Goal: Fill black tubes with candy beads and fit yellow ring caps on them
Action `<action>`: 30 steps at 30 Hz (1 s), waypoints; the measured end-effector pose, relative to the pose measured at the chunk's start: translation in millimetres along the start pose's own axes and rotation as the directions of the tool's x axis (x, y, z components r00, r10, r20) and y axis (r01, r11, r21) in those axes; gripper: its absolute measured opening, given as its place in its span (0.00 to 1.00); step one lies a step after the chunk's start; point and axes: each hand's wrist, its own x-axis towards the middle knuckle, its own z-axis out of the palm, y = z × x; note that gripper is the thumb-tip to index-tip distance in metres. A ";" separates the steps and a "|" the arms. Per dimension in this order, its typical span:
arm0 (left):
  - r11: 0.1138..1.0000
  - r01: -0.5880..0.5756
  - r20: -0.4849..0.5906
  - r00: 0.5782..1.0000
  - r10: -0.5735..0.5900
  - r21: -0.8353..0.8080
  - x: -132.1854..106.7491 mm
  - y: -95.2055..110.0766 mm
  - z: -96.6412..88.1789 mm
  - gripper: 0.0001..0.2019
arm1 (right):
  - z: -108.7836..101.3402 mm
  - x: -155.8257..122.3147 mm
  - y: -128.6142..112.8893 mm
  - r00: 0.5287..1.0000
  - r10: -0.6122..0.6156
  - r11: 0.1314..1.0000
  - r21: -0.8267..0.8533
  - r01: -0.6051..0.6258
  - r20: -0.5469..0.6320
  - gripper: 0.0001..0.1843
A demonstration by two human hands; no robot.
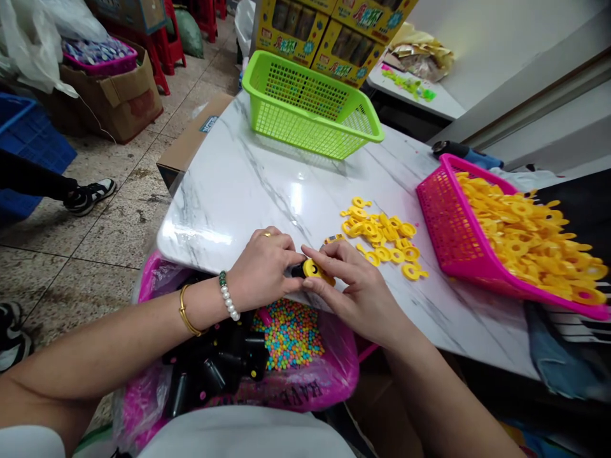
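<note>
My left hand (268, 264) is closed round a small black container (298, 270), mostly hidden by the fingers. At its end sits a yellow piece with a smiley face (312, 268), pinched by the fingers of my right hand (356, 283). The two parts touch; how far they are joined I cannot tell. Just beyond my right fingers lies a loose pile of yellow ring pieces with small tabs (382, 235). Below my hands, a pink tub (341, 375) lined with clear plastic holds black containers (214, 375) and many small coloured beads (293, 337).
A green basket (305, 130) stands at the back of the marble-patterned table (238, 197), before stacked yellow boxes (346, 51). To the right, a pink basket (451, 222) is heaped with yellow ring pieces. Another person's shoe (90, 196) is on the floor at left, by a blue crate (42, 143).
</note>
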 end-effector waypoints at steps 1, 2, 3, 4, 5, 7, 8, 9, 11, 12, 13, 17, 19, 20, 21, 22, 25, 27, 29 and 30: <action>1.000 0.003 0.028 1.000 -0.003 0.013 0.1 0.8 -0.2 0.10 | -1.6 1.7 -1.0 1.000 -0.010 1.000 -0.016 0.011 0.018 0.21; 1.000 0.003 0.060 0.998 -0.004 0.026 0.4 1.6 -0.3 0.11 | -3.2 3.5 -2.4 0.999 -0.017 0.999 -0.030 0.018 0.039 0.19; 0.999 0.004 0.090 0.996 -0.008 0.040 0.8 2.4 -0.7 0.13 | -4.8 5.3 -3.9 0.998 -0.020 0.999 -0.042 0.023 0.063 0.18; 0.998 0.008 0.120 0.993 -0.015 0.054 1.4 3.2 -1.5 0.14 | -6.5 7.0 -5.6 0.996 -0.019 0.998 -0.053 0.023 0.086 0.17; 0.997 0.017 0.144 0.989 -0.027 0.070 2.3 4.0 -3.0 0.15 | -8.1 8.6 -7.3 0.994 -0.014 0.998 -0.065 0.021 0.109 0.17; 0.996 0.038 0.190 0.980 -0.053 0.083 5.1 5.8 -9.3 0.14 | -11.2 11.4 -10.4 0.991 -0.010 0.996 -0.089 0.023 0.136 0.16; 0.997 0.051 0.226 0.972 -0.064 0.062 7.1 7.0 -14.1 0.12 | -12.8 12.5 -11.6 0.989 -0.008 0.995 -0.102 0.023 0.149 0.16; 0.997 0.071 0.276 0.958 -0.074 0.021 9.5 8.5 -19.9 0.10 | -14.3 13.5 -12.4 0.986 -0.005 0.993 -0.112 0.024 0.169 0.15; 0.985 0.149 0.394 0.913 -0.103 -0.087 15.0 12.3 -31.9 0.11 | -17.0 15.0 -12.4 0.975 0.005 0.993 -0.118 0.021 0.221 0.14; 0.971 0.201 0.441 0.889 -0.123 -0.133 17.9 14.2 -37.0 0.13 | -17.9 15.4 -11.5 0.969 0.011 0.994 -0.112 0.017 0.247 0.13; 0.953 0.253 0.467 0.872 -0.150 -0.165 20.8 16.0 -40.7 0.16 | -18.4 15.4 -10.0 0.964 0.017 0.995 -0.100 0.010 0.266 0.12; 0.876 0.399 0.429 0.865 -0.261 -0.271 29.0 16.8 -39.1 0.21 | -13.6 11.6 -2.1 0.966 0.050 0.999 -0.024 -0.046 0.253 0.09; 0.827 0.447 0.426 0.858 -0.288 -0.342 28.6 13.8 -32.2 0.22 | -7.6 7.8 -0.5 0.978 0.085 0.996 -0.010 -0.084 0.191 0.10; 0.802 0.466 0.438 0.851 -0.289 -0.375 27.0 12.1 -28.9 0.22 | -4.3 5.9 -0.7 0.983 0.098 0.995 -0.006 -0.098 0.158 0.10; 0.777 0.480 0.453 0.845 -0.285 -0.406 24.5 10.5 -26.0 0.22 | -0.9 4.3 -1.4 0.986 0.106 0.994 -0.003 -0.106 0.127 0.10; 0.755 0.489 0.468 0.840 -0.274 -0.437 21.4 9.0 -23.6 0.23 | 2.2 3.1 -2.0 0.989 0.109 0.994 0.000 -0.109 0.100 0.10; 0.741 0.434 0.417 0.880 -0.227 -0.512 10.5 6.2 -19.0 0.20 | 8.8 1.8 -1.8 0.993 0.103 0.994 0.021 -0.105 0.054 0.14; 0.807 0.310 0.296 0.939 -0.176 -0.503 3.0 6.8 -17.1 0.14 | 10.9 -0.4 -0.3 0.994 0.103 0.994 0.039 -0.104 0.033 0.20; 0.874 0.214 0.197 0.970 -0.140 -0.436 -3.3 9.6 -16.1 0.09 | 11.7 -6.7 0.5 0.991 0.124 0.988 0.083 -0.127 0.039 0.29; 0.894 0.194 0.172 0.976 -0.134 -0.404 -5.5 11.2 -15.8 0.08 | 11.9 -11.4 0.6 0.988 0.145 0.980 0.131 -0.150 0.046 0.33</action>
